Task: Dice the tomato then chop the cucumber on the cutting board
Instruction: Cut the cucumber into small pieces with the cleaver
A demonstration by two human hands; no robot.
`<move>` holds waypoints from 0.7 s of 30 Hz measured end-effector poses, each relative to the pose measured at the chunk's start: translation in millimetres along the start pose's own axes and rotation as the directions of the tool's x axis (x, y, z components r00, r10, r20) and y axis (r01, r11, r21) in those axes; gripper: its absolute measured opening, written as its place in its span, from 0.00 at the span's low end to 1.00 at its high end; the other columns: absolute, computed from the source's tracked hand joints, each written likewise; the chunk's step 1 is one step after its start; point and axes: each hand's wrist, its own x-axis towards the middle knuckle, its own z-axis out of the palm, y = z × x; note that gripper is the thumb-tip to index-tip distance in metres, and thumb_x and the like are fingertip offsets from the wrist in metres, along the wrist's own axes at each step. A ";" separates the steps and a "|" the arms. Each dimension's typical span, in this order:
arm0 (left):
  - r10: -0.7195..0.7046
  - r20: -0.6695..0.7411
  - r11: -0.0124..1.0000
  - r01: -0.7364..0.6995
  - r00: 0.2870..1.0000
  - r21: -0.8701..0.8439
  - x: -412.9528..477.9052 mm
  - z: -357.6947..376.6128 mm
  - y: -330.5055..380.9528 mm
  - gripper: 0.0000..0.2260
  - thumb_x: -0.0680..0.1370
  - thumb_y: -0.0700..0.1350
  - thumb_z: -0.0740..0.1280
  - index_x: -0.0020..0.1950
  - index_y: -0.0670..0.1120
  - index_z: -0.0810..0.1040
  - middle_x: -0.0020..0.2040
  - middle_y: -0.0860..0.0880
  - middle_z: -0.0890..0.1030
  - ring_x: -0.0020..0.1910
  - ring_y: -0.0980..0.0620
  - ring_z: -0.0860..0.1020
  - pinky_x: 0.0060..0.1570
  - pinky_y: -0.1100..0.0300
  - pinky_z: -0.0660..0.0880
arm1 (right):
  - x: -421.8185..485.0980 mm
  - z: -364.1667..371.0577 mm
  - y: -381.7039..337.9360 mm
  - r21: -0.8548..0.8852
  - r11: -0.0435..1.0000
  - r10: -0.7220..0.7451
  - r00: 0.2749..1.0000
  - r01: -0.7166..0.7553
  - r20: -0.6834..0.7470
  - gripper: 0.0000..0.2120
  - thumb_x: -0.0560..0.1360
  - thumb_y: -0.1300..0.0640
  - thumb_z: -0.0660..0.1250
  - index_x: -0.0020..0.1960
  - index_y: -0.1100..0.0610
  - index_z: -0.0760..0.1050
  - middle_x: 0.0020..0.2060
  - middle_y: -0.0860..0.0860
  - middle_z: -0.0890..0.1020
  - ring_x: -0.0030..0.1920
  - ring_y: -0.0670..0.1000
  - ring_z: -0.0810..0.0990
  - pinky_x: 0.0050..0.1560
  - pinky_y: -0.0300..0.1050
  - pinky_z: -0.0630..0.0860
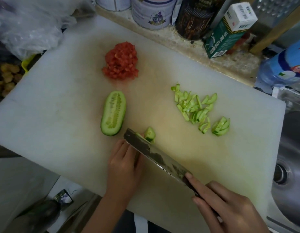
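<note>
Green carton [225, 37] lettering is too blurred to read. My left hand [124, 165] curls on the cucumber piece [150, 134]; my right hand [230, 209] grips the cleaver [159, 156].

Cutting board [61, 101] looks like matt white plastic, a bit stained. Knife [156, 155] blade is dull, mottled metal. Sink [290, 174] on the right is brushed steel, and the far-left bag [28, 26] is crinkly clear plastic.
</note>
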 end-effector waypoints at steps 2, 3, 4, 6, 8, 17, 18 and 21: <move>0.011 -0.008 1.000 -0.011 1.000 0.003 0.3 0.0 -0.1 0.07 0.76 0.40 0.64 0.53 0.41 0.74 0.47 0.49 0.74 0.44 0.49 0.72 0.47 0.67 0.65 | 0.3 0.0 -0.9 -0.020 1.000 -0.001 1.000 0.001 -0.001 0.18 0.81 0.48 0.56 0.62 0.54 0.78 0.32 0.47 0.74 0.26 0.44 0.69 0.25 0.34 0.70; 0.017 -0.010 1.000 -0.017 1.000 0.009 0.6 -0.2 0.2 0.06 0.76 0.40 0.64 0.52 0.42 0.74 0.46 0.48 0.75 0.44 0.49 0.72 0.47 0.68 0.64 | 0.1 -0.1 -1.4 -0.030 1.000 -0.003 1.000 0.003 0.005 0.18 0.81 0.48 0.56 0.62 0.54 0.77 0.32 0.47 0.74 0.25 0.44 0.69 0.24 0.34 0.70; 0.018 -0.012 1.000 -0.018 1.000 0.014 1.4 0.0 0.5 0.06 0.76 0.39 0.64 0.52 0.41 0.74 0.45 0.46 0.76 0.43 0.49 0.72 0.47 0.68 0.64 | -0.2 -0.1 -2.1 -0.033 0.999 -0.004 1.000 0.004 0.011 0.18 0.81 0.49 0.56 0.62 0.54 0.77 0.32 0.47 0.74 0.25 0.44 0.69 0.24 0.34 0.69; 0.011 -0.018 0.999 -0.010 1.000 0.031 2.8 0.4 0.8 0.05 0.77 0.40 0.63 0.49 0.39 0.76 0.42 0.43 0.78 0.42 0.50 0.71 0.47 0.68 0.64 | 0.6 -0.8 -3.1 -0.038 0.999 0.006 1.000 -0.005 0.015 0.17 0.81 0.49 0.56 0.62 0.54 0.77 0.31 0.46 0.74 0.25 0.44 0.68 0.25 0.34 0.69; -0.002 -0.016 0.999 0.003 1.000 0.044 3.7 0.7 2.1 0.11 0.81 0.42 0.61 0.48 0.36 0.78 0.42 0.42 0.78 0.42 0.50 0.72 0.46 0.67 0.65 | 1.1 -1.4 -2.7 -0.037 0.999 0.019 1.000 -0.018 0.004 0.17 0.81 0.49 0.56 0.61 0.54 0.78 0.31 0.47 0.74 0.25 0.44 0.67 0.25 0.34 0.69; -0.066 0.017 0.996 0.064 0.998 0.062 4.1 1.0 4.6 0.11 0.78 0.42 0.67 0.57 0.37 0.81 0.48 0.45 0.82 0.46 0.50 0.76 0.51 0.62 0.73 | 16.4 -24.0 8.1 0.316 0.897 0.356 0.929 -0.310 -0.098 0.13 0.75 0.46 0.60 0.50 0.47 0.82 0.29 0.46 0.76 0.26 0.42 0.72 0.32 0.29 0.70; -0.065 0.017 0.996 0.064 0.998 0.058 4.4 0.6 5.0 0.12 0.78 0.42 0.67 0.57 0.37 0.81 0.49 0.45 0.82 0.46 0.51 0.76 0.52 0.63 0.72 | 23.0 -29.1 8.1 0.492 0.789 0.449 0.892 -0.368 -0.053 0.14 0.74 0.43 0.60 0.44 0.49 0.81 0.27 0.49 0.75 0.24 0.44 0.71 0.28 0.32 0.69; -0.058 0.011 0.996 0.058 0.998 0.063 4.3 0.7 4.9 0.12 0.79 0.42 0.67 0.57 0.36 0.81 0.48 0.45 0.82 0.46 0.51 0.75 0.53 0.64 0.72 | 35.6 -41.7 14.1 0.637 0.618 0.573 0.819 -0.461 0.037 0.22 0.73 0.39 0.58 0.35 0.57 0.74 0.22 0.57 0.71 0.20 0.50 0.67 0.23 0.35 0.65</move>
